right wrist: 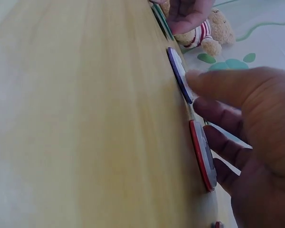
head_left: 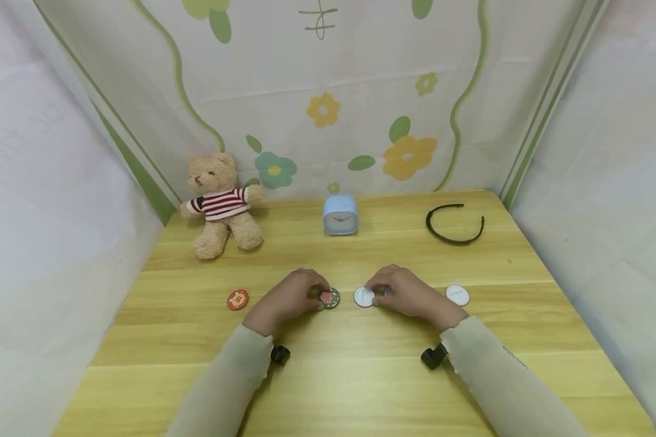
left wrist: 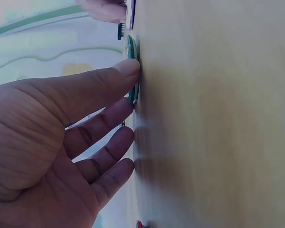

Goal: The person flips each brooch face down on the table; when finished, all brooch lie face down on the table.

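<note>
My left hand (head_left: pixel 294 296) grips a green-rimmed round badge (head_left: pixel 332 298) with a red design, thumb and index finger at its edge. In the left wrist view, the thumb overlaps the green badge (left wrist: pixel 131 47) and the other fingertips come down to the table. My right hand (head_left: pixel 410 294) holds a white round badge (head_left: pixel 364 297) by its right side. Its dark purple edge shows in the right wrist view, with the thumb on the white face (right wrist: pixel 180 71). Below it, near the curled fingers, lies a red-edged badge (right wrist: pixel 202 154), hidden by the hand from the head camera.
An orange-red badge (head_left: pixel 237 299) lies left of the left hand, and another white badge (head_left: pixel 457 295) beyond the right wrist. A teddy bear (head_left: pixel 224 206), a blue clock (head_left: pixel 341 215) and a black headband (head_left: pixel 455 241) are along the back of the wooden table (head_left: pixel 355 382). Fabric walls surround it.
</note>
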A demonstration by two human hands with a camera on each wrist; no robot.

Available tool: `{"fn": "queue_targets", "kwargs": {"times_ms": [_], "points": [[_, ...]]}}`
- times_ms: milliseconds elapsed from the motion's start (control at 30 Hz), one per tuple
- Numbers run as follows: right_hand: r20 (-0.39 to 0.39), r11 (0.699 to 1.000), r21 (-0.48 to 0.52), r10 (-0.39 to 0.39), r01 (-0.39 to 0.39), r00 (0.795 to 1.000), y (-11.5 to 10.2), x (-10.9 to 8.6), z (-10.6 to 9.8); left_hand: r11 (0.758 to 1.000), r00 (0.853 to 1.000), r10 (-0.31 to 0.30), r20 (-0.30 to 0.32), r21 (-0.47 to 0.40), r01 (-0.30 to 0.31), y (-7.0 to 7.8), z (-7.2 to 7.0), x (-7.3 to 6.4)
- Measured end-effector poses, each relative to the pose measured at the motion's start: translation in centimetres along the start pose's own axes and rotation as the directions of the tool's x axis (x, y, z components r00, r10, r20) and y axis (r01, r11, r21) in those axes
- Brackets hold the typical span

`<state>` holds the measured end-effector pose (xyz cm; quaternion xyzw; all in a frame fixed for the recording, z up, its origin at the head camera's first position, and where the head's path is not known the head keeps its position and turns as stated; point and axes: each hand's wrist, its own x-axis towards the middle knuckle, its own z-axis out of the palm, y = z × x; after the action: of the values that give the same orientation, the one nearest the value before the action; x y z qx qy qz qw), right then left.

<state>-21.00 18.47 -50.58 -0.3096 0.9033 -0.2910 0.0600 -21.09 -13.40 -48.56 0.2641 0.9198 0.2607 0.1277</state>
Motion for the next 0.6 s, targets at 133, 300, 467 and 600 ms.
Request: {"fn": "queue_targets", "kwargs": {"times_ms": [133, 300, 467, 600], "points": [[-0.002, 1.0, 0.016, 0.008, -0.008, 1.0, -0.7, 0.6, 0.3, 1.0, 1.0, -0.002, -0.001, 0.017, 0.002, -0.1, 0.1, 0.0], [0.028, 0.999, -0.008, -0.045, 0.045, 0.999, -1.9, 2.2, 1.3, 1.0, 1.0, -0.013, -0.012, 0.01, 0.013, -0.1, 0.1, -0.1], [0.044, 0.995, -0.046, -0.083, 0.085, 0.996, -3.2, 3.7, 2.8, 1.0, 1.0, 0.0, -0.01, 0.002, 0.0, 0.1, 0.1, -0.2], [0.044, 0.992, -0.047, -0.114, 0.116, 0.993, -4.0, 4.5, 3.6, 1.0, 1.0, 0.013, -0.013, 0.019, -0.013, 0.2, 0.1, -0.1]]}}
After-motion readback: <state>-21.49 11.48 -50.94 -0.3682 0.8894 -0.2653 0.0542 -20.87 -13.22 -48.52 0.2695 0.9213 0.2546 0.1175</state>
